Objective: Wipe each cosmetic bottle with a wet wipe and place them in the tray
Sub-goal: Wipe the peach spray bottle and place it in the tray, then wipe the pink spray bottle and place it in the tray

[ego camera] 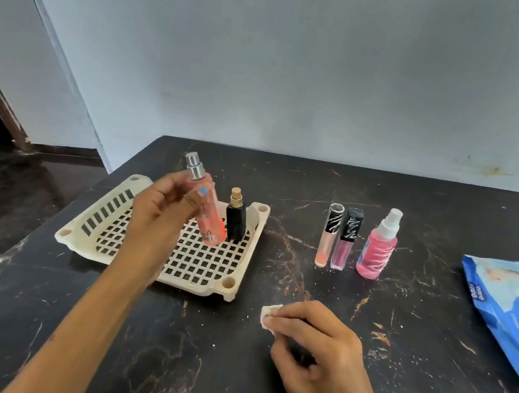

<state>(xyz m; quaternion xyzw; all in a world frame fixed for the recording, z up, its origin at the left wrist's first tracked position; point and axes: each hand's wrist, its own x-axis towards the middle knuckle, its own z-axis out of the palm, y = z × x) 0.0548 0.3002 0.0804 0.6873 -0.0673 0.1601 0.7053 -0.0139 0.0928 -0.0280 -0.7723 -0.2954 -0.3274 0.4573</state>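
My left hand (161, 212) grips a tall pink spray bottle (207, 219) with a silver nozzle, tilted over the cream lattice tray (200, 268), its base at the tray floor. A black bottle with a gold cap (236, 218) stands upright in the tray's far right corner. My right hand (317, 343) rests on the table and pinches a small folded wet wipe (269, 315). To the right of the tray stand two lip gloss tubes (339, 238) and a pink spray bottle with a white cap (378, 247).
A blue pack of wet wipes (510, 311) lies at the table's right edge. The dark marbled table (224, 376) ends at a pale wall behind. The floor drops away on the left.
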